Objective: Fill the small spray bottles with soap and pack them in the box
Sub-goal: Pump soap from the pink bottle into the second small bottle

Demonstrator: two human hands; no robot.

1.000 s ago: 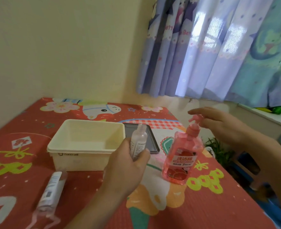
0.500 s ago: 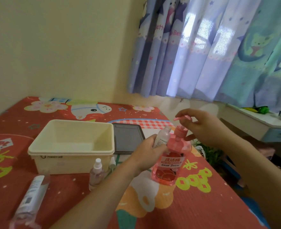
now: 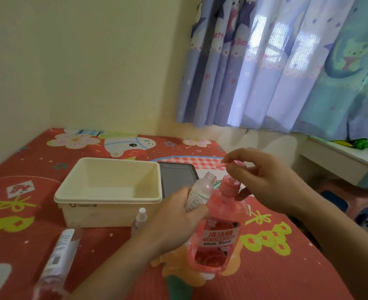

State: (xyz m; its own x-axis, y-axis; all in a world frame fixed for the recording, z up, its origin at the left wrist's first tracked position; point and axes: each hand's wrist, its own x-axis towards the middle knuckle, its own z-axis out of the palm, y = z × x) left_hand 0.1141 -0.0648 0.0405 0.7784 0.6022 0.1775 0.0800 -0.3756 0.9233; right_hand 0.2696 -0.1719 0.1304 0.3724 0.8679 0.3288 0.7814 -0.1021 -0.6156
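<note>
My left hand [image 3: 178, 217] grips a small clear spray bottle [image 3: 200, 192] with its neck uncapped, tilted toward the pump of the pink soap bottle [image 3: 216, 237]. That soap bottle stands on the red patterned table. My right hand [image 3: 263, 180] is curled around the pink pump head [image 3: 229, 164], fingers pinching its spout just above the small bottle's mouth. A second small spray bottle [image 3: 140, 221] with its white cap on stands in front of the cream plastic box [image 3: 109, 204], which is empty. A larger clear bottle [image 3: 58, 258] lies on its side at the near left.
A dark tablet [image 3: 176, 177] lies flat behind the box's right side. The wall runs along the table's far edge, curtains hang at the back right. A white desk [image 3: 339, 161] and a stool [image 3: 347, 202] stand off the table's right edge.
My left hand carried the uncapped small bottle rightward to the soap pump. My right hand closed around the pump head. The view shifted, bringing the capped small bottle into sight.
</note>
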